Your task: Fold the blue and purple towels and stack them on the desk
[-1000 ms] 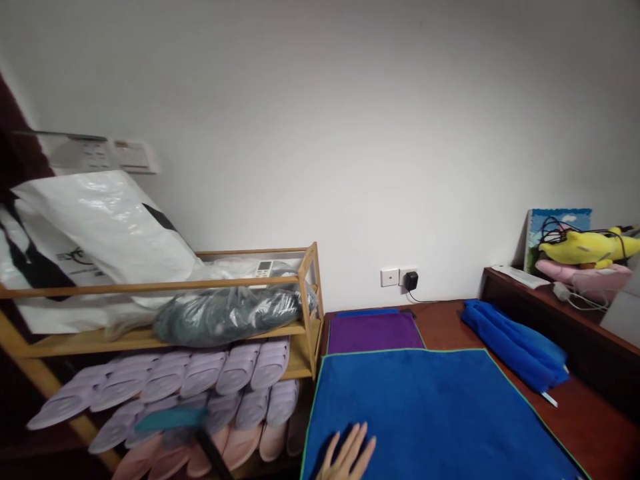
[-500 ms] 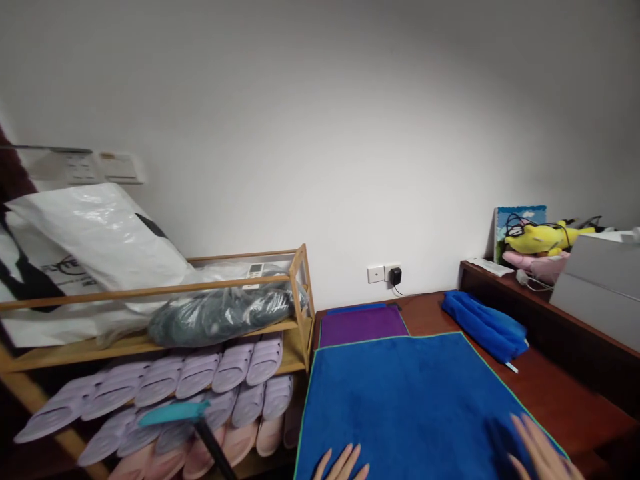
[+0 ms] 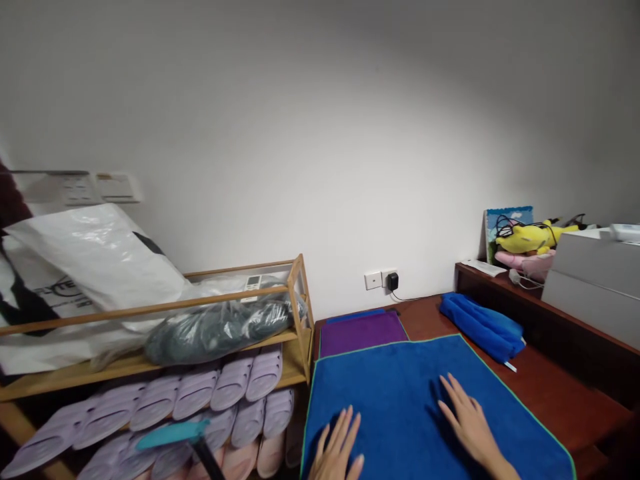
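A blue cloth (image 3: 395,393) with a green edge lies spread over the reddish-brown wooden surface. My left hand (image 3: 336,445) rests palm down on its near left part, fingers stretched and slightly apart. Over the right part of the same cloth is my right hand (image 3: 467,423), open with its fingers spread and a shadow beside it; whether it touches the cloth I cannot tell. Neither hand holds anything. Behind the blue cloth lies a purple cloth (image 3: 363,333), partly overlapped by it. A bunched blue cloth (image 3: 483,327) with a white tag sits to the right.
On the left stands a wooden rack (image 3: 295,313) with several lilac slippers (image 3: 265,373) and bagged items. A turquoise-headed tool (image 3: 173,435) leans before it. At right, a raised ledge carries a yellow plush toy (image 3: 530,238) and white boxes (image 3: 590,273). A black plug (image 3: 393,281) is in the wall.
My right hand has moved left and farther forward over the blue cloth. My left hand has come farther into view on the cloth. The camera view has shifted slightly.
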{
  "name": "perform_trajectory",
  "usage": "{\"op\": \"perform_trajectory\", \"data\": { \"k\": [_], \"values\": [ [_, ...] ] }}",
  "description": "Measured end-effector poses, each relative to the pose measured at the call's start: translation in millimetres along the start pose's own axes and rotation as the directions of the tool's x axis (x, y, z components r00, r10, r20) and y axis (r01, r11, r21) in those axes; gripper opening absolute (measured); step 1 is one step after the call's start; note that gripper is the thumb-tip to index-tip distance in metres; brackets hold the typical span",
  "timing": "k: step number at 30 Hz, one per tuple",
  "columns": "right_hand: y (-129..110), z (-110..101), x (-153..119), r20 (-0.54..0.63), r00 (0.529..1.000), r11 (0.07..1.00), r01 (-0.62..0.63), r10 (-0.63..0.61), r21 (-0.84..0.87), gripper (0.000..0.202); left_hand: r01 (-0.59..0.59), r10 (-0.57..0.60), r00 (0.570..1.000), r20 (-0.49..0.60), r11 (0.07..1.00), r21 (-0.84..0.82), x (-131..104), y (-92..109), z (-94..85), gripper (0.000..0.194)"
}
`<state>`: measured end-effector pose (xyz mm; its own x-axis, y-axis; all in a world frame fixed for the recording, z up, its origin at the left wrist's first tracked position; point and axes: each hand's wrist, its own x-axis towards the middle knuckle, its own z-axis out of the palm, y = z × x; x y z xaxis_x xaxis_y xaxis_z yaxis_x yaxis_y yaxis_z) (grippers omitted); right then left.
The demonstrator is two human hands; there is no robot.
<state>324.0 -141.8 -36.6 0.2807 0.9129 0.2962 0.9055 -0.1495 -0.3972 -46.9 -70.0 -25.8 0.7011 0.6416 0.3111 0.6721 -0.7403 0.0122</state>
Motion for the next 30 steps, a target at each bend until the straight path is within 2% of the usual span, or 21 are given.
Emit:
{"op": "perform_trajectory", "data": {
  "k": [3, 5, 7, 9, 13, 16, 22, 25, 28, 30],
  "values": [
    [-33, 20, 37, 0.084, 0.996, 0.999, 0.008, -0.013, 0.053, 0.062, 0.258, -0.258, 0.965, 0.035, 0.966, 0.016, 25, -9, -6.8, 0.054],
    [-33, 31, 48, 0.138, 0.99, 1.0, 0.012, -0.015, 0.024, 0.063, 0.324, -0.325, 0.939, 0.109, 0.946, 0.031, 30, -16, 0.4, 0.054],
    [-11, 37, 50, 0.162, 0.987, 0.999, 0.01, -0.004, -0.04, 0.063, 0.329, -0.33, 0.93, 0.162, 0.944, 0.034, 28, -20, 9.6, 0.054],
    [26, 33, 46, 0.149, 0.988, 0.995, -0.022, 0.036, -0.099, 0.062, 0.319, -0.319, 0.931, 0.176, 0.947, 0.028, 24, -24, 15.8, 0.054],
    [103, 10, 37, 0.165, 0.975, 0.984, -0.131, 0.151, -0.124, 0.064, 0.297, -0.297, 0.943, 0.15, 0.955, 0.024, 23, -26, 18.4, 0.055],
    [128, -4, 28, 0.159, 0.972, 0.982, -0.153, 0.17, -0.112, 0.067, 0.269, -0.272, 0.958, 0.09, 0.962, 0.036, 24, -27, 17.4, 0.054],
    [127, 2, 8, 0.066, 0.987, 0.974, -0.13, 0.145, -0.188, 0.067, 0.107, -0.108, 0.994, 0.021, 0.993, 0.054, 10, -25, 7.5, 0.059],
    [121, -3, 7, 0.053, 0.987, 0.969, -0.136, 0.15, -0.204, 0.069, 0.101, -0.103, 0.994, 0.025, 0.993, 0.062, 4, -21, 1.7, 0.062],
    [101, -18, 4, -0.029, 0.993, 0.977, -0.116, 0.112, -0.178, 0.069, 0.119, -0.121, 0.992, 0.03, 0.991, 0.056, -2, -17, -2.5, 0.061],
    [75, -28, -9, -0.075, 0.995, 0.992, -0.071, 0.063, -0.104, 0.064, 0.108, -0.108, 0.994, 0.019, 0.994, 0.033, -6, -17, -6.3, 0.059]
  ]
}}
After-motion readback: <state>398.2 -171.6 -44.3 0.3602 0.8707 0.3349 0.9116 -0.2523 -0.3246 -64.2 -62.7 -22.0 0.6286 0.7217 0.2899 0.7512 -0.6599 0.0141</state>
